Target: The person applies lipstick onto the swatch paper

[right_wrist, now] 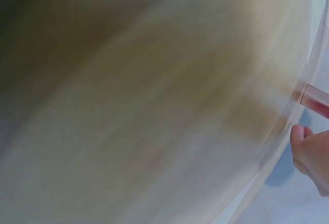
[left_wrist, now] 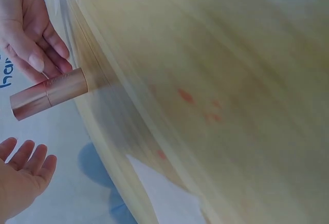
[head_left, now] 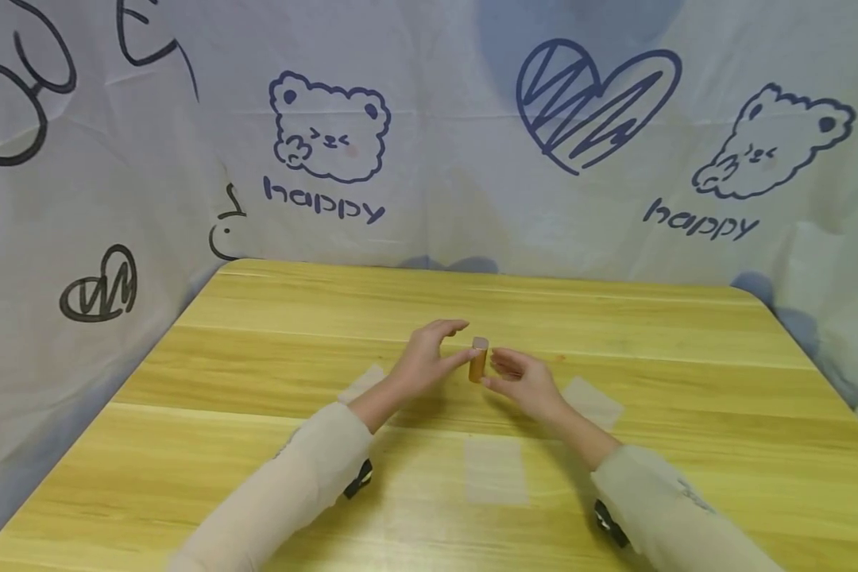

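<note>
So there's this big wood-grain surface (head_left: 429, 306), and two bare hands are cupped around one small thing. The left hand (head_left: 420, 361), at nine o'clock from it, is relaxed, fingers parted wide from the thumb, no grip. The right hand (head_left: 527, 388), at four o'clock, has loosely bent fingers, thumb by the base, not clenched either; can't tell if it's brushing it. A pale square (head_left: 496, 470) sits at six o'clock. Between the hands: a shiny coppery tube (head_left: 477, 370), upright, around mid-surface.
</note>
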Demonstrator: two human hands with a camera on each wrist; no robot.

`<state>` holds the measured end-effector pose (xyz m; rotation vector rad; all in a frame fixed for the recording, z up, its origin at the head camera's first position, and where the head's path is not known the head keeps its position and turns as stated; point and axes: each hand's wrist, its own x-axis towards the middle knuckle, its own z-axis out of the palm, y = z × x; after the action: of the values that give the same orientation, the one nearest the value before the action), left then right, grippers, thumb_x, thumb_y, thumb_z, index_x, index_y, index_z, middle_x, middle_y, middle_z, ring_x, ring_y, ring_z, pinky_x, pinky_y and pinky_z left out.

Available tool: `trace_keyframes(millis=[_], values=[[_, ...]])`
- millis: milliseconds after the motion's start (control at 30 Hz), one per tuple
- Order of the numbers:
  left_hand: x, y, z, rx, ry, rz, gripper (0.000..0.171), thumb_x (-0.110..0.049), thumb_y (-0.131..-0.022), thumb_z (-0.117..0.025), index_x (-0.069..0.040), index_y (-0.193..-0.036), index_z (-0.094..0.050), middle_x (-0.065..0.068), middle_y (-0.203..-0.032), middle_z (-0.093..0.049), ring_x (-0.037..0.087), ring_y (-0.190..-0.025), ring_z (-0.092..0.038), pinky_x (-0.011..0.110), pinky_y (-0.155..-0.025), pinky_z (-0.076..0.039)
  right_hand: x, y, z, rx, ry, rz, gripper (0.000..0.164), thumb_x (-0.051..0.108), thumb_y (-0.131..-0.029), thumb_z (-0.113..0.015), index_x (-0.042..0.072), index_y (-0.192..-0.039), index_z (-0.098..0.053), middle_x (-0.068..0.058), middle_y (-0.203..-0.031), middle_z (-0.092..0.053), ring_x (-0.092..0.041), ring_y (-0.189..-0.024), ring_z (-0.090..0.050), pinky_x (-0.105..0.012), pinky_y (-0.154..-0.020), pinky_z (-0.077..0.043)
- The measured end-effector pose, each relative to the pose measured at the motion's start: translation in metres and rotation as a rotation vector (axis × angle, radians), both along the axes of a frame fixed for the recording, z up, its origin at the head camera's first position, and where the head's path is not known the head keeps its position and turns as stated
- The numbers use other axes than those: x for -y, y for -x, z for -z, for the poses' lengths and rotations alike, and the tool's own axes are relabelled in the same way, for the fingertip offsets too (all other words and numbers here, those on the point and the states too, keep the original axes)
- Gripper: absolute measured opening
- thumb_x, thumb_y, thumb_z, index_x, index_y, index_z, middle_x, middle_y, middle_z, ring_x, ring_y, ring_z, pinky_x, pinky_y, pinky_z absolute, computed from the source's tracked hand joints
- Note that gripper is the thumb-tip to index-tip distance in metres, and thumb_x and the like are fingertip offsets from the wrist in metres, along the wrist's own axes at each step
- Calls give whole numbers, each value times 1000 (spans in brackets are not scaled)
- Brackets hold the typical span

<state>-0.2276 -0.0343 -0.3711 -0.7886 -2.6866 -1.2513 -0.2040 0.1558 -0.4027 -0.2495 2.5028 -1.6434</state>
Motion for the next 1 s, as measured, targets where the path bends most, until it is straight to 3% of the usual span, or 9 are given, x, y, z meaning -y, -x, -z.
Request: trace_keyframes(millis=[500,767,1000], values=[[-16,10,4,-23,-50,7,33,-12,-88,-63,3,-117,-60,19,-114,-65,29,-106,-62,39,-88,-52,17,11,1,12,-51,110,36,5,-84,-66,-6,-118,-59,-22,-118,-62,-34,-108,-60,-37,-93,-50],[-19,12,4,-2,-77,57,25,-5,-88,-61,5,-110,-64,18,-108,-67,28,-98,-64,39,-85,-54,19,14,3,0,-124,119,27,3,-83,-66,-6,-109,-65,-21,-106,-67,-30,-98,-63,-35,-85,-53],[-18,11,4,-34,-91,87,22,-2,-87,-61,8,-106,-65,19,-104,-68,28,-95,-65,29,-80,-55,21,14,2,-2,-136,112,19,4,-83,-67,-5,-100,-68,-18,-99,-69,-24,-90,-64,-30,-80,-54]])
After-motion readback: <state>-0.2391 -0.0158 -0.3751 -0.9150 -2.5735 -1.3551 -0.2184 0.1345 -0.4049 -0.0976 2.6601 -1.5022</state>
